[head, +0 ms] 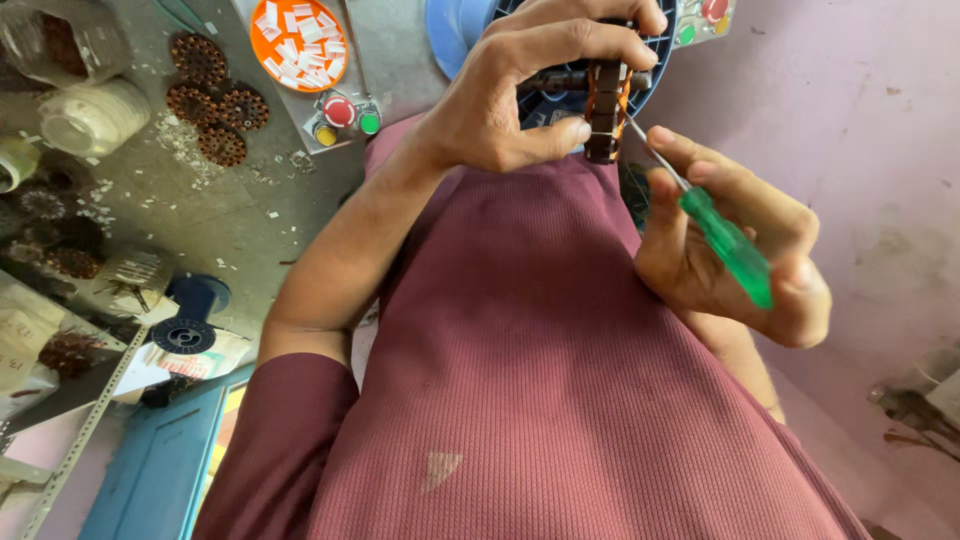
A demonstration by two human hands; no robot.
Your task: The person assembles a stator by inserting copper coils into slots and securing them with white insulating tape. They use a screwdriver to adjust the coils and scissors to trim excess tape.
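Note:
My left hand (530,85) grips a small motor armature (606,110), a dark slotted core with orange-brown insulation and a steel shaft, held up in front of my maroon shirt. My right hand (735,245) holds a screwdriver with a clear green handle (728,243). Its thin metal tip (648,148) touches the lower side of the armature core. My left fingers hide most of the shaft.
A blue spool (455,35) sits behind the armature. An orange dish of white paper slips (300,42), a box with red and green buttons (345,112), several brown armature cores (215,95), jars (92,115) and a dark blue reel (192,312) lie to the left. Pink wall to the right.

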